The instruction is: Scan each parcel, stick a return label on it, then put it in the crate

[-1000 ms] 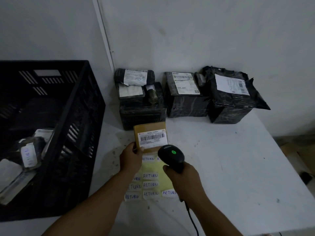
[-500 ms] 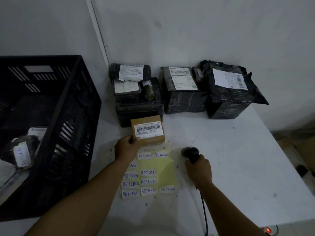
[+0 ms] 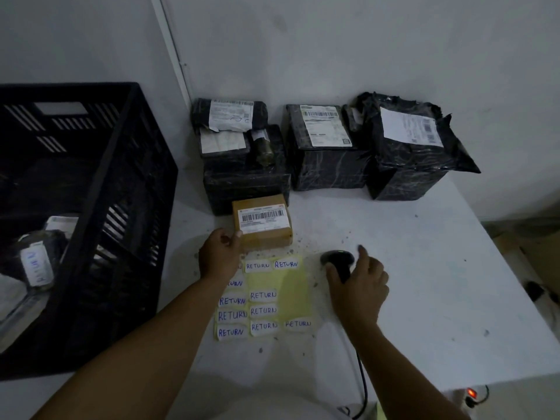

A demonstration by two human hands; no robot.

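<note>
A small brown cardboard parcel [image 3: 263, 224] with a barcode label lies on the white table [image 3: 424, 283]. My left hand [image 3: 220, 256] pinches its near left corner. The black barcode scanner [image 3: 337, 259] lies on the table to the right of a yellow sheet [image 3: 288, 289] carrying several white RETURN labels. My right hand [image 3: 359, 291] hovers over the scanner's handle with its fingers spread and loosening; the index finger points up. The black crate [image 3: 100, 225] stands at the left with labelled parcels inside.
Several black-wrapped parcels [image 3: 327, 153] with white shipping labels stand along the wall behind the brown one. The scanner's cable [image 3: 362, 386] runs toward me off the table's near edge. A red light [image 3: 471, 392] glows at the lower right, past the table's right edge.
The scanner came down from over the brown parcel to the table on the right, and my right hand has opened off its handle. My left hand stays at the parcel.
</note>
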